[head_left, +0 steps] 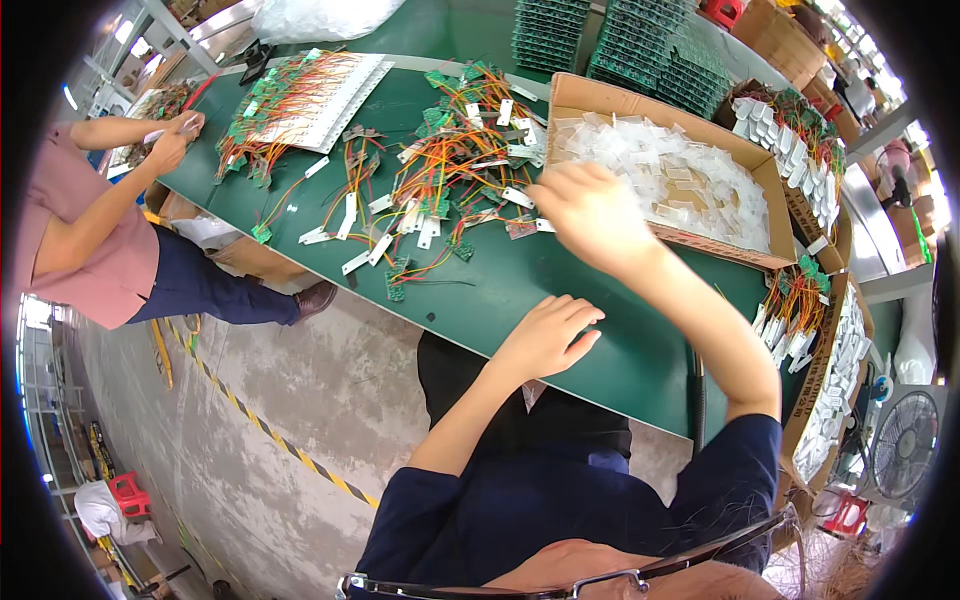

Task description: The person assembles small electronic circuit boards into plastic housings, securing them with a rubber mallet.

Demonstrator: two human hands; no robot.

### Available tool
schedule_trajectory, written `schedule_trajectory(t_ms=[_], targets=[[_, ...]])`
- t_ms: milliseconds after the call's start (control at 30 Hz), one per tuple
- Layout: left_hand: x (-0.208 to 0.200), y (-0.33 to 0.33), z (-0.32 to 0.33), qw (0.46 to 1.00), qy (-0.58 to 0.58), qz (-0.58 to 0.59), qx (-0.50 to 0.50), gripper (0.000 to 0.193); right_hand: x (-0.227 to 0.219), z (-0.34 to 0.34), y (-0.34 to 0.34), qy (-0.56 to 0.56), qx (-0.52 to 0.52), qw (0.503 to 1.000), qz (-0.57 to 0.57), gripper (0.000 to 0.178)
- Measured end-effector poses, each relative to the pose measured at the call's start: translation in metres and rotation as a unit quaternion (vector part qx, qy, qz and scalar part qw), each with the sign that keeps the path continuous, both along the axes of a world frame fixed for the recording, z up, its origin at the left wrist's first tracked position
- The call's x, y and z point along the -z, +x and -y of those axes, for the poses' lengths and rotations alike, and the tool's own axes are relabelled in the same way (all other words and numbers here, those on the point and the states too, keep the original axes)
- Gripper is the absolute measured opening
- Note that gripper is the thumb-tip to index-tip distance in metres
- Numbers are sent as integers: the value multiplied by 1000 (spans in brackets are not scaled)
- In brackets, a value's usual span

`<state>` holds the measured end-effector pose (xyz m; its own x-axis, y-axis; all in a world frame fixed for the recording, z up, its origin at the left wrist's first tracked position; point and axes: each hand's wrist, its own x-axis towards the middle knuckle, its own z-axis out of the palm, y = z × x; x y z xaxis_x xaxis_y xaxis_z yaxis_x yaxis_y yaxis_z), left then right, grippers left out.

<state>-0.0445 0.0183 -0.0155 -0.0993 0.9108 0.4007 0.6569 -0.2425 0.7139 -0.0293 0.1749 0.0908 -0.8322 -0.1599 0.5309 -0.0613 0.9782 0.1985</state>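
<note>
My left hand [548, 338] is over the near edge of the green table, its fingers stretched forward and the thumb apart, holding nothing I can see. Farther up and to the right, my right hand [597, 218] is bent at the wrist and blurred. Its fingertips are beside the near right side of a tangled heap of small circuit boards with red and yellow wires [455, 165] and white strips; whether they grip anything is hidden. Just beyond that hand stands an open cardboard box [785, 225] of clear plastic pieces [680, 180].
Wired boards lie across a stack of white sheets [345, 100] at the far left. Stacks of green circuit boards [640, 45] stand at the back. More boxes of white parts [835, 385] line the right side. A person in a pink shirt [90, 240] works at the left end.
</note>
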Motion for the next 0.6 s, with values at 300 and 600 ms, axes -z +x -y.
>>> schedule_trajectory(t_ms=[300, 600], targets=[[7, 2, 1, 999, 48, -6, -6, 18, 34, 4, -82, 52, 230, 937, 259, 14], [10, 2, 1, 999, 45, -14, -1, 19, 14, -15, -70, -219, 156, 949, 162, 13]])
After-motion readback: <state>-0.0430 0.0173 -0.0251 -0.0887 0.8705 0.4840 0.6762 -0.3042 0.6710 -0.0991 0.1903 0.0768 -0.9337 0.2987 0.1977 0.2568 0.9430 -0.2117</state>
